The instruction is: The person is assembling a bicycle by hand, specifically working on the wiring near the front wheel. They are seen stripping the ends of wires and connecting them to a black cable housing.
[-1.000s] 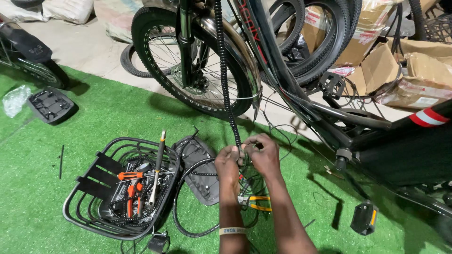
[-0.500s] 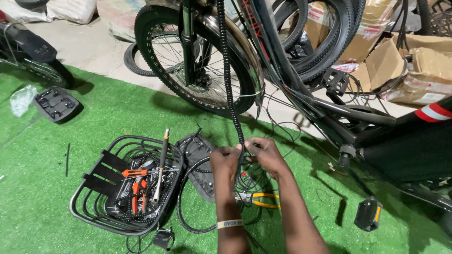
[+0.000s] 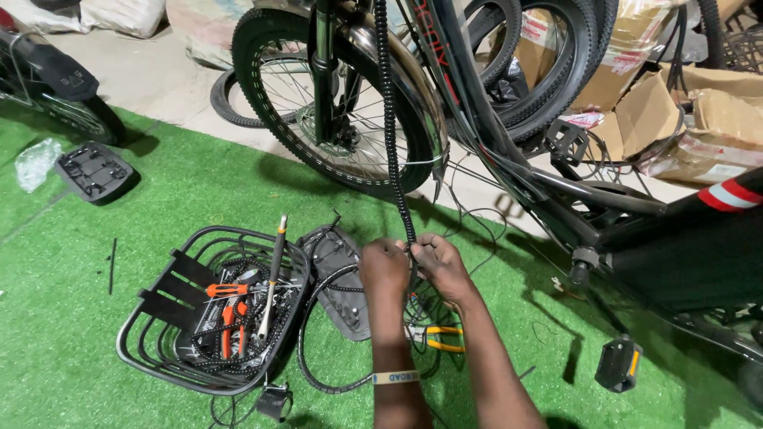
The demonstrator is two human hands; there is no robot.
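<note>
The bicycle (image 3: 509,159) fills the upper frame over green turf (image 3: 95,381); my wire basket (image 3: 211,318) of tools sits lower left. At centre, my left hand (image 3: 385,266) and right hand (image 3: 439,266) both pinch the black spiral cable wrap (image 3: 391,159), yellow-handled pliers (image 3: 442,338) just below

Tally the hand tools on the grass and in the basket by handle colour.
Orange-handled tools in the wire basket: 2
Yellow-handled pliers on the grass, below the right hand: 1
Silver-handled tool leaning in the basket: 1
Total: 4
</note>
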